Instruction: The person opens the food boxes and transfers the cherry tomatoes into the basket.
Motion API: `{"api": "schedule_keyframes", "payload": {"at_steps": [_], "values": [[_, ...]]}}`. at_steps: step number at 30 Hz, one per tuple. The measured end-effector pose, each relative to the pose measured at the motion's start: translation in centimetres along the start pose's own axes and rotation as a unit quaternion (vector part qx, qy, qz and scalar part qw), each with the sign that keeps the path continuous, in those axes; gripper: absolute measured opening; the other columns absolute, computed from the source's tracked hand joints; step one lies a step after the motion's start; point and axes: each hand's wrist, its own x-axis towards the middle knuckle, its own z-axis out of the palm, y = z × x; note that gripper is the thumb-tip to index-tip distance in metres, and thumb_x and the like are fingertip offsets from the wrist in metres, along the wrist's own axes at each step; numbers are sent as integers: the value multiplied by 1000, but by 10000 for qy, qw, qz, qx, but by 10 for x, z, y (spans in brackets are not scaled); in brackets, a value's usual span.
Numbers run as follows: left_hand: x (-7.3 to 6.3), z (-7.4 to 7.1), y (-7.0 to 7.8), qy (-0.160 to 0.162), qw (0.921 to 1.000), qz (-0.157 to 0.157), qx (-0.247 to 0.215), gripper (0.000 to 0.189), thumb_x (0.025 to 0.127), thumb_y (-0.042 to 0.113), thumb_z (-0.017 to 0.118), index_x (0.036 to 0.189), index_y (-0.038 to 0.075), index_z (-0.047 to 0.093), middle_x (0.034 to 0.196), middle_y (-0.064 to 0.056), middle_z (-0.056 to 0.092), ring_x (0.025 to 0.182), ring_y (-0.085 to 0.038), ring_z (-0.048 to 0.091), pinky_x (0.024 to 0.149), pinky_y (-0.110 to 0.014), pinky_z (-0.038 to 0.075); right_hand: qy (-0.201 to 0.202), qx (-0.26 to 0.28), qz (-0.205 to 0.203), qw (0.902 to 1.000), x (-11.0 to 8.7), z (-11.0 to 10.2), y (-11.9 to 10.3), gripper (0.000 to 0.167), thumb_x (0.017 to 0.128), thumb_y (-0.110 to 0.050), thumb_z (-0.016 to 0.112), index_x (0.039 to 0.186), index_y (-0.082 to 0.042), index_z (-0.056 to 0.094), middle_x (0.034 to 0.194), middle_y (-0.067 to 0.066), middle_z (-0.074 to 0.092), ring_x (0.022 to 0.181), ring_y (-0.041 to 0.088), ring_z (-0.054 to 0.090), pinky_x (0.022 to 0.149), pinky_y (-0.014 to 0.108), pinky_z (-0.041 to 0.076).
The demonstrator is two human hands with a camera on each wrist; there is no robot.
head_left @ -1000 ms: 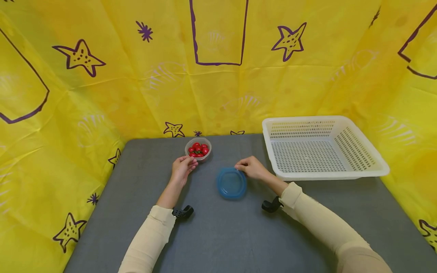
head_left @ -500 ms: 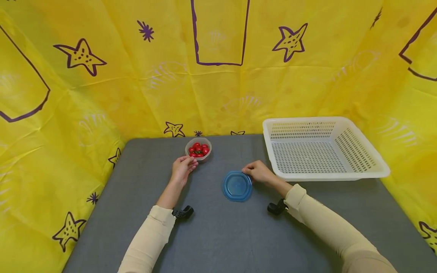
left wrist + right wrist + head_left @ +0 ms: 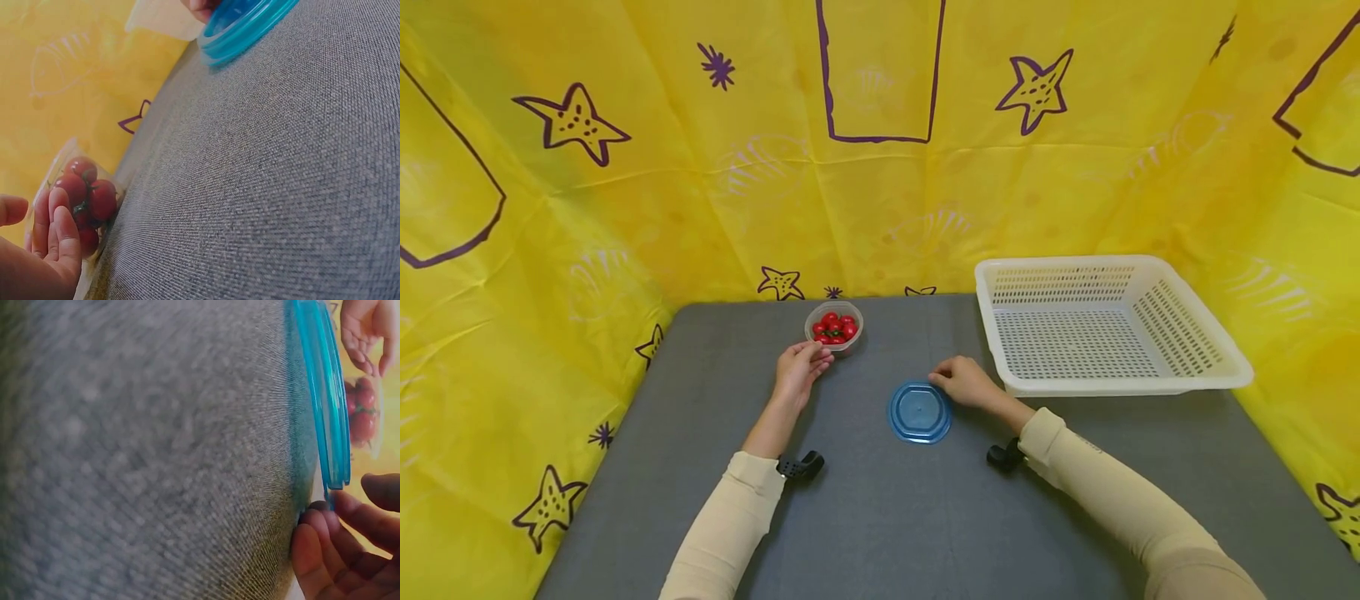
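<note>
A clear plastic container (image 3: pixel 854 345) of red cherry tomatoes (image 3: pixel 833 328) stands near the table's back edge. My left hand (image 3: pixel 799 371) is at its near side, fingers fairly straight against the wall; in the left wrist view the thumb (image 3: pixel 12 210) stands apart from them. A round blue lid (image 3: pixel 919 412) lies on the table nearer me and to the right. At its upper right edge is my right hand (image 3: pixel 966 382). In the right wrist view, the fingertips (image 3: pixel 342 501) sit right at the lid's rim, while the thumb (image 3: pixel 382 490) is clear of it.
A white perforated plastic basket (image 3: pixel 1015 387) stands at the back right, close beyond my right hand. Grey cloth covers the table (image 3: pixel 880 517). A yellow patterned curtain (image 3: pixel 880 208) hangs behind and along both sides.
The right hand has moved the blue lid a little right and towards me, and the lid now lies flat with the thumb off it. The left hand has stayed at the tomato container.
</note>
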Motion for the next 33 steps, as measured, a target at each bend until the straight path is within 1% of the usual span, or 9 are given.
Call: {"api": "schedule_keyframes", "payload": {"at_steps": [3,6,7,10,13,22,27,33], "values": [[0,0,1,19,10000,-13,10,8,99,13,54,103,7,49,71,4,67,67,-7,67,69,-19,56,103,-84,-196,9997,0,0,-3,22,93,-18,61,92,-1,75,85,10,74,78,20,66,71,36,53],[-1,-1,1,13,10000,-24,61,8,99,12,53,104,7,49,71,4,66,68,-7,67,69,-19,56,99,-148,-121,9998,0,1,-5,21,93,-17,62,93,0,74,86,12,73,80,23,67,73,38,53],[-1,-1,1,23,10000,-23,83,9,99,13,53,104,7,49,72,4,66,68,-7,67,69,-19,55,42,-141,8,9999,1,2,-5,21,93,-16,62,95,0,74,88,13,74,82,24,67,76,40,54],[-2,-1,2,23,9999,-3,137,9,99,13,54,104,7,49,72,4,66,68,-7,67,69,-19,55,21,-248,158,9996,1,4,-5,20,93,-15,62,96,0,74,90,13,73,83,24,67,76,40,54],[-3,-2,2,38,9999,20,165,10,98,13,54,105,7,50,73,4,66,69,-7,67,70,-19,56,25,-357,175,9992,2,4,-6,20,94,-16,62,97,-1,74,90,11,73,82,22,66,75,38,53],[-1,-4,5,-9,10000,17,92,7,99,12,53,102,7,49,71,5,65,68,-6,66,69,-19,55,254,-459,-146,9985,1,3,-12,17,91,-15,64,93,-2,75,85,10,72,76,20,65,70,35,53],[-1,-4,5,40,9999,13,147,8,99,12,53,103,7,49,73,4,65,69,-7,66,70,-19,55,165,-428,-246,9986,0,-2,-19,17,92,-16,64,95,-3,75,84,8,70,75,17,64,68,33,53],[-2,-3,4,-34,9999,-25,167,8,98,11,53,103,6,50,72,5,66,68,-6,67,71,-19,56,46,-487,-387,9981,-6,-14,-32,18,94,-15,63,99,-3,74,86,7,70,77,17,65,69,32,54]]}}
